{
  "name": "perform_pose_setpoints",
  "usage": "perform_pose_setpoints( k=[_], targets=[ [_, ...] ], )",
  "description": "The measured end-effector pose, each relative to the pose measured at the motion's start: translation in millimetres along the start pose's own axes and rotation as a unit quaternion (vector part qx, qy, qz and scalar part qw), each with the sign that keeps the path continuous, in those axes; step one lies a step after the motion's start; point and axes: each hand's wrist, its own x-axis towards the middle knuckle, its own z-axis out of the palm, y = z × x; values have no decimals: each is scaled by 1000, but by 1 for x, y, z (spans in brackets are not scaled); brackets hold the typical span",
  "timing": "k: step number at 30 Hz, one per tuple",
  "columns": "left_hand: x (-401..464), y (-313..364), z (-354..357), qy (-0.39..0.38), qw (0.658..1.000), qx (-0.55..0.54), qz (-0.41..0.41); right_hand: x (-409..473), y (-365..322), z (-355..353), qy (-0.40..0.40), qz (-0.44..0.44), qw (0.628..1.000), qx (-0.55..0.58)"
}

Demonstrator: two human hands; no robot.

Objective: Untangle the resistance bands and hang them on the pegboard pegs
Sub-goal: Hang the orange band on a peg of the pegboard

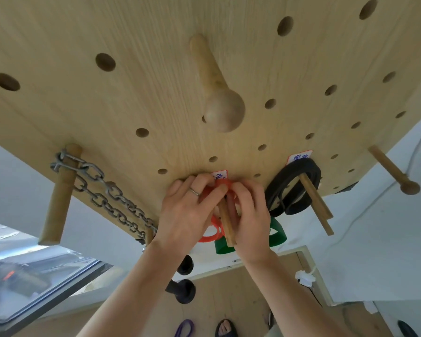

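Red band (pixel 210 237) looped on pegboard (pixel 136 98) peg (pixel 227 224), black band (pixel 294 188) hung

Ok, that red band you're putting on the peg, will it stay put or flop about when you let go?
Likely floppy: the red band sags in loose loops below both hands. It looks thin and light, so it should hang from the peg rather than slide off. The black band beside it rests on its pegs that way.

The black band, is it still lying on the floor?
No, the black band hangs over a wooden peg on the pegboard, to the right of both hands.
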Motion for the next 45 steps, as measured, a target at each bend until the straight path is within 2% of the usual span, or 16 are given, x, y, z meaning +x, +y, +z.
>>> perform_pose_setpoints(
  k=[2, 6, 10, 13, 18, 26, 31, 37, 42, 45],
  targets=[
    [1, 1, 0, 5, 1000, 0, -2, -4, 0, -5, -12, 48, 999, 5],
    [1, 1, 0, 13, 1000, 0, 1, -17, 0, -12, -2, 236, 972, 0],
    [-4, 1, 3, 4, 1000, -8, 8, -34, -5, -8, -7, 304, 953, 8],
    [-9, 4, 6, 0, 1000, -5, -5, -37, -13, -1, -3, 293, 956, 3],
    [-10, 5, 15, 29, 999, 20, -7, -26, -14, 9, -34, 265, 961, -66],
    [-12, 2, 22, 72, 997, 29, 4, -31, 3, 7, -14, 224, 973, -46],
    [-13, 2, 24, 74, 997, 22, 1, -41, 4, 8, -6, 250, 965, 78],
    [-13, 2, 25, 60, 998, 10, -3, -38, -8, 18, -34, 301, 928, 217],
    [-12, 2, 25, 56, 998, 6, 0, -36, -7, 20, -36, 268, 943, 192],
    [-11, 3, 24, 60, 998, 9, 1, -41, 7, 22, -12, 250, 964, 95]
  ],
)
